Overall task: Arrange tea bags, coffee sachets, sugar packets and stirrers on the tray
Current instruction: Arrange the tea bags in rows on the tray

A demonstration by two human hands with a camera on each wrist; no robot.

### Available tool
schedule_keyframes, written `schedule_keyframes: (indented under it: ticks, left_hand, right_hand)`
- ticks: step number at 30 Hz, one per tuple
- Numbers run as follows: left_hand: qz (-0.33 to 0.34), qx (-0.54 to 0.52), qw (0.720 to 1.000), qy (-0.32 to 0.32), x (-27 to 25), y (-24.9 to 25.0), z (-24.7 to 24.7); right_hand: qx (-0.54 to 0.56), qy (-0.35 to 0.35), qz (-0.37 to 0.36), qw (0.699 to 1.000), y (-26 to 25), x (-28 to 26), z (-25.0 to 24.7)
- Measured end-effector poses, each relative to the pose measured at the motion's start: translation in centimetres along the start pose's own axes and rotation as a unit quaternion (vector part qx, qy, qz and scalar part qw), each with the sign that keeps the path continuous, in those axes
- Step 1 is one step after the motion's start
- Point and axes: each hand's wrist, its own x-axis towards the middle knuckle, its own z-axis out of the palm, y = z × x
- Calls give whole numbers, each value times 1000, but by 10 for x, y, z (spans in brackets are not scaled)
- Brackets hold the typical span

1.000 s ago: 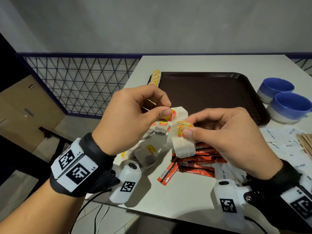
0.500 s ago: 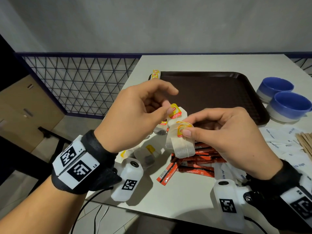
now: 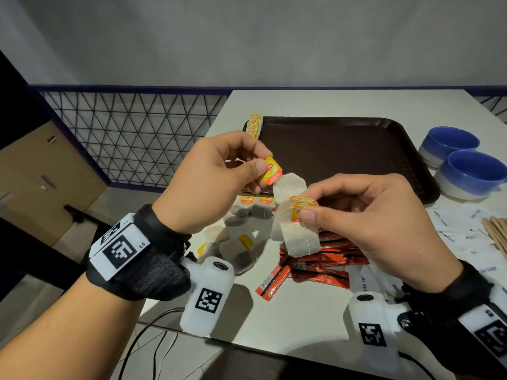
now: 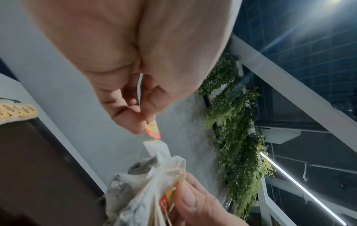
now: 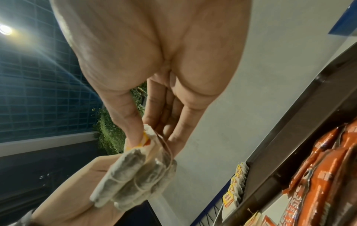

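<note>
Lifted a little higher than half a second ago, the left hand (image 3: 208, 182) pinches a yellow tag (image 3: 271, 170) whose tea bag (image 3: 290, 187) hangs beside the right hand (image 3: 367, 223), which pinches a bundle of tea bags (image 3: 299, 237) by their tags. Both hover over loose tea bags (image 3: 236, 250) and coffee sachets (image 3: 315, 267) on the table (image 3: 301, 319), near the brown tray (image 3: 343, 154), where a row of tea bags (image 3: 254, 125) lines the left edge.

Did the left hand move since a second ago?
Yes. The left hand, pinching a tea bag tag, lifted up and away from the right hand, toward the tray; the tag was right by the right hand's bundle before.
</note>
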Motion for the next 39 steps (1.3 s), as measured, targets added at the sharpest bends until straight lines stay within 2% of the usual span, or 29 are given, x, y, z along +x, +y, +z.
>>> schedule_keyframes:
  ticks: [5, 9, 18, 24, 32, 39]
  left_hand:
    - [-37, -100, 994, -2, 2, -3, 3]
    - [-47, -123, 991, -12, 1, -1, 3]
    - [44, 11, 999, -22, -6, 12, 3]
    - [71, 92, 993, -35, -8, 16, 5]
    - [20, 25, 999, -43, -9, 5, 4]
    - [38, -4, 999, -37, -10, 4, 8]
  right_hand:
    - [0, -11, -17, 1000, 1, 0, 0]
    - [2, -22, -17, 1000, 1, 0, 1]
    - [5, -18, 4, 1000, 1, 2, 2]
    - [0, -16, 1, 1000, 1, 3, 2]
    - [6, -8, -9, 1000, 1, 0, -1]
    - [3, -6, -12, 1000, 2, 2, -1]
